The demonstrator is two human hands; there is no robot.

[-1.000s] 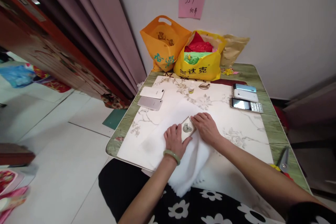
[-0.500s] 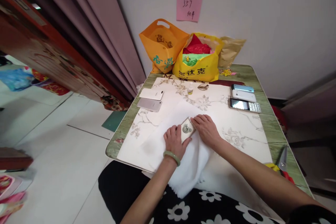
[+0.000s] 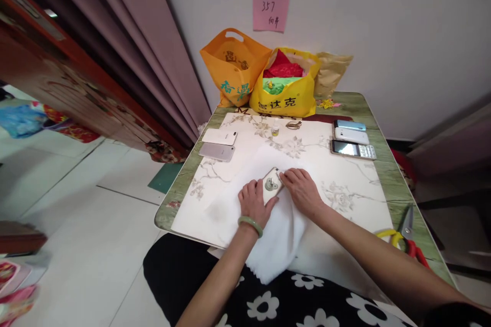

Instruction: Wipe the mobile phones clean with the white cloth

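Note:
A light-coloured phone (image 3: pixel 267 195) lies back up over the white cloth (image 3: pixel 274 245), with a grey bear-shaped ring holder (image 3: pixel 272 184) on its back. My left hand (image 3: pixel 254 203), a green bangle on its wrist, grips the phone's lower left part between thumb and fingers. My right hand (image 3: pixel 302 190) is closed at the phone's upper right edge. Its fingertips press together there on a bit of the cloth, partly hidden from view. Folds of cloth run under both hands down to the lap.
Two phones (image 3: pixel 217 152) lie at the left, and three more (image 3: pixel 351 135) at the right. Scissors (image 3: pixel 405 237) rest near the right edge. A small bottle (image 3: pixel 275 127) and glasses (image 3: pixel 293 124) stand behind. An orange bag (image 3: pixel 233 69) and a yellow bag (image 3: pixel 284 104) line the back.
The phone's upper end shows more now, with its camera corner visible. The right fingertips have shifted slightly along its edge. The left hand keeps its grip. The view has turned a little.

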